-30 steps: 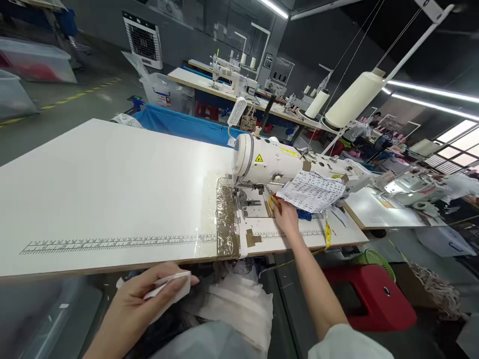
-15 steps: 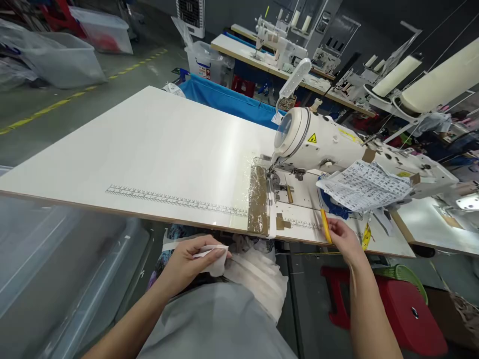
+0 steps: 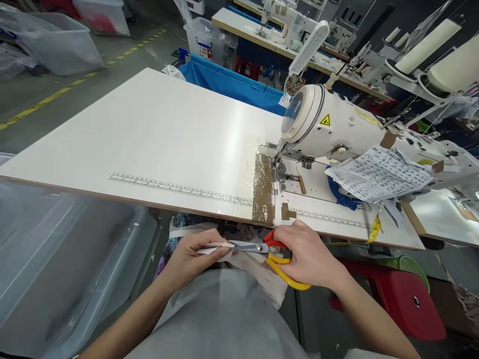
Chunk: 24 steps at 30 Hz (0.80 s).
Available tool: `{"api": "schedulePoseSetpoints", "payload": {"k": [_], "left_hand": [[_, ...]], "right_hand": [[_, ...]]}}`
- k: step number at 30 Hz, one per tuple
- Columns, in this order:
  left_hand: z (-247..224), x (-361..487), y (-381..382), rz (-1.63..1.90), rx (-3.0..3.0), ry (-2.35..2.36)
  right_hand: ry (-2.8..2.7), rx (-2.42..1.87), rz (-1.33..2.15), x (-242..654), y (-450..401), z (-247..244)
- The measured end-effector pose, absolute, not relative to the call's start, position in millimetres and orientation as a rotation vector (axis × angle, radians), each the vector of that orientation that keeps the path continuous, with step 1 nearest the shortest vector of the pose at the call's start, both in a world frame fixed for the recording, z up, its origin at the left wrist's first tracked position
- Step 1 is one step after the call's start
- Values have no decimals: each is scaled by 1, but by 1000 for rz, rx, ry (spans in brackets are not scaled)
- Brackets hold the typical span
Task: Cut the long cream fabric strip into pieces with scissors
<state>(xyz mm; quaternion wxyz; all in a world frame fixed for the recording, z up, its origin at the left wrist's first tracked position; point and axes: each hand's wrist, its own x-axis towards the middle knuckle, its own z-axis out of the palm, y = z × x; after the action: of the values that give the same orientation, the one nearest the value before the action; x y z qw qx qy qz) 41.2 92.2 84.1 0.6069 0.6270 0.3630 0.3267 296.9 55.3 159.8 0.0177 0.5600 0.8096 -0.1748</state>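
Observation:
Between the thumb and fingers of my left hand [image 3: 200, 255] is pinched a folded edge of white fabric [image 3: 258, 269], whose rest hangs over my lap below the table edge. My right hand [image 3: 305, 252] grips scissors [image 3: 261, 248] with one red and one yellow handle loop. Their blades point left and meet the fabric edge at my left fingertips; the blade tips are partly hidden there. Just beyond my hands stands a white sewing machine [image 3: 329, 117], its needle area over the table with nothing under it that I can make out.
The white table [image 3: 179, 134] has a printed ruler and brown tape along its front. A written paper sheet [image 3: 381, 172] hangs on the machine, with a yellow tape measure [image 3: 375, 228] below. A clear bin [image 3: 75, 269] stands left, a red stool [image 3: 415, 304] right.
My right hand has lifted the scissors off the table at the right and brought them left to the fabric. My left hand still pinches the fabric in nearly the same place.

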Motion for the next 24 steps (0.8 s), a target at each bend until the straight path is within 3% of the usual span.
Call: {"api": "schedulePoseSetpoints", "payload": {"k": [24], "left_hand": [[78,44,92,673,1437,834]], "right_hand": [[2553,1563,-344,295,57,152]]}}
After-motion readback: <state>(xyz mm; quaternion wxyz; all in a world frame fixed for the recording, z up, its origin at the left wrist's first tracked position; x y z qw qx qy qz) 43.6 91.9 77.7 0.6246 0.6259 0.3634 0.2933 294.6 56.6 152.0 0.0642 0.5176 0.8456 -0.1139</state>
